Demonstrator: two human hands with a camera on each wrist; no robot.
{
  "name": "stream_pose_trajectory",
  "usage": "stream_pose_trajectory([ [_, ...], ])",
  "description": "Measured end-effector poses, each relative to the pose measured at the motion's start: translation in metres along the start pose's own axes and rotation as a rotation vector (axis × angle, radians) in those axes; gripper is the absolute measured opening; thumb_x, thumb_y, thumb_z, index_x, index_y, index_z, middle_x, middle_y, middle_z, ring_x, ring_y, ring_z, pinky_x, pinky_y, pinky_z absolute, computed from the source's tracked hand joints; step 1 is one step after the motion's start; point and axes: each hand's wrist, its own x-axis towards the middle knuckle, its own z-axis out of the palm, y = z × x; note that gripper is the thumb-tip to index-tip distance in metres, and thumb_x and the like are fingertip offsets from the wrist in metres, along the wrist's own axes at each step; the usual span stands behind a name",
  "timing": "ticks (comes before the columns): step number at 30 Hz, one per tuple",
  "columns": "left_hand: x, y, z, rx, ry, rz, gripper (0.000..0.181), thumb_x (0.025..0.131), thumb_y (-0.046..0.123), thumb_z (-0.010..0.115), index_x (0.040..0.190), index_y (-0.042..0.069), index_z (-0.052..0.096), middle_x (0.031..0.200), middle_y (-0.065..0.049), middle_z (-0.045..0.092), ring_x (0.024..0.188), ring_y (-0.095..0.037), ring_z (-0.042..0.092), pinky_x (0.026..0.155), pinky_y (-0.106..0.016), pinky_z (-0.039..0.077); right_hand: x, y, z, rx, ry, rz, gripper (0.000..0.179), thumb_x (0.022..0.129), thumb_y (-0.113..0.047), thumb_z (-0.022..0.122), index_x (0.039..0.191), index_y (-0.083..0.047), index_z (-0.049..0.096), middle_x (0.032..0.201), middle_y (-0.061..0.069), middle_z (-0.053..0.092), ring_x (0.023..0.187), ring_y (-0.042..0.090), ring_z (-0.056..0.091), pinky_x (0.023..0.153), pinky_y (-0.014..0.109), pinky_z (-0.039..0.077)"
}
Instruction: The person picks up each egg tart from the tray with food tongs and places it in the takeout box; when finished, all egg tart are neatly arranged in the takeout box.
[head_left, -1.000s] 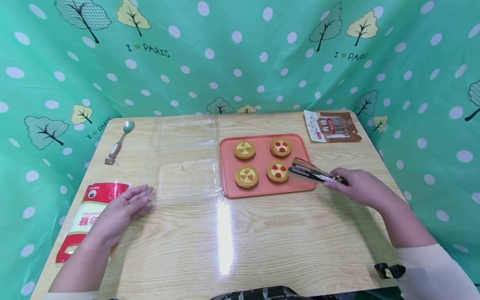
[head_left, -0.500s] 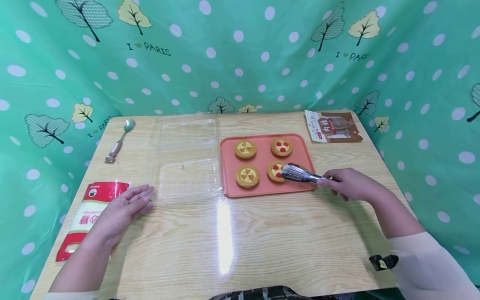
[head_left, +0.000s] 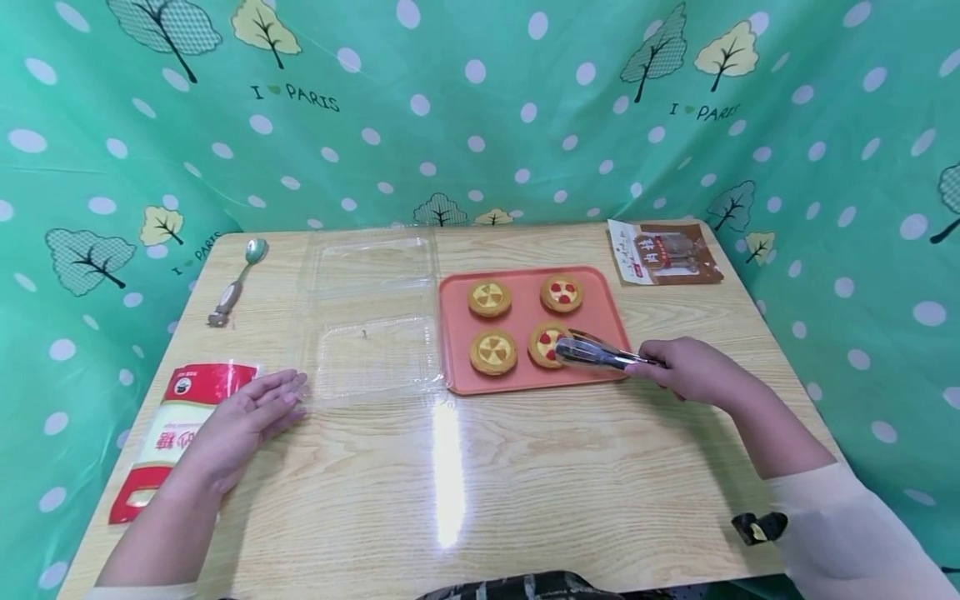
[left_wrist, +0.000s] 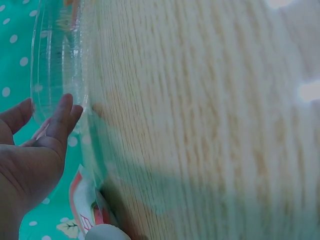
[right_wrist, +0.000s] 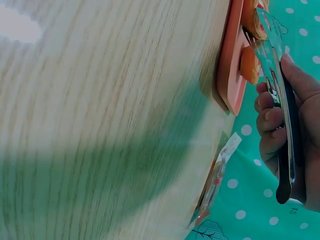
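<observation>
Metal tongs (head_left: 600,357) with dark handles are gripped by my right hand (head_left: 693,372). Their tips overlap the front right egg tart (head_left: 543,343), topped with red pieces, on the pink tray (head_left: 467,332). In the right wrist view, fingers and thumb wrap the tongs (right_wrist: 285,125), whose ends reach a tart (right_wrist: 254,19) at the tray's edge. My left hand (head_left: 243,421) has its fingers extended, fingertips right at the near left corner of a clear plastic clamshell box (head_left: 375,358), lid laid back. The left wrist view shows that hand (left_wrist: 47,145) beside the clear plastic wall (left_wrist: 55,65).
Another red-topped tart (head_left: 561,293) and two yellow-topped tarts (head_left: 493,352) share the tray. A spoon (head_left: 235,287) lies back left. A red and white packet (head_left: 168,442) sits partly under the left forearm. A brown and white packet (head_left: 666,253) lies back right.
The tongs have turned over in my right hand and moved left onto the front right tart. That tart has shifted slightly left. My left hand stays in place.
</observation>
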Motion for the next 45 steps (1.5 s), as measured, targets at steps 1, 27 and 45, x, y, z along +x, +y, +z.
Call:
stream_pose_trajectory([
  [1, 0.000, 0.000, 0.000, 0.000, 0.001, 0.000, 0.073, 0.099, 0.023, 0.060, 0.152, -0.005, 0.020, 0.157, -0.020, 0.028, 0.118, -0.001, 0.060, 0.095, -0.021, 0.052, 0.000, 0.000, 0.000, -0.011, 0.010, -0.006, 0.041, 0.096, -0.056, 0.053, 0.093, -0.016, 0.062, 0.059, -0.001, 0.048, 0.048, 0.016, 0.047, 0.045, 0.031, 0.040],
  [27, -0.001, 0.002, 0.002, 0.002, 0.018, -0.013, 0.070, 0.098, 0.023, 0.061, 0.152, -0.004, 0.024, 0.153, -0.015, 0.034, 0.117, 0.000, 0.060, 0.094, -0.021, 0.053, 0.015, 0.005, 0.002, 0.343, -0.162, 0.096, 0.056, 0.093, -0.057, 0.056, 0.092, -0.001, 0.060, 0.069, 0.009, 0.059, 0.050, 0.022, 0.053, 0.046, 0.036, 0.048],
  [45, 0.000, -0.001, 0.001, 0.008, 0.018, -0.008, 0.069, 0.098, 0.024, 0.061, 0.151, -0.003, 0.025, 0.151, -0.014, 0.036, 0.116, -0.001, 0.061, 0.093, -0.020, 0.053, 0.007, 0.011, -0.003, 0.419, -0.086, -0.022, 0.051, 0.096, -0.051, 0.056, 0.090, -0.001, 0.059, 0.066, 0.012, 0.056, 0.045, 0.020, 0.049, 0.040, 0.038, 0.045],
])
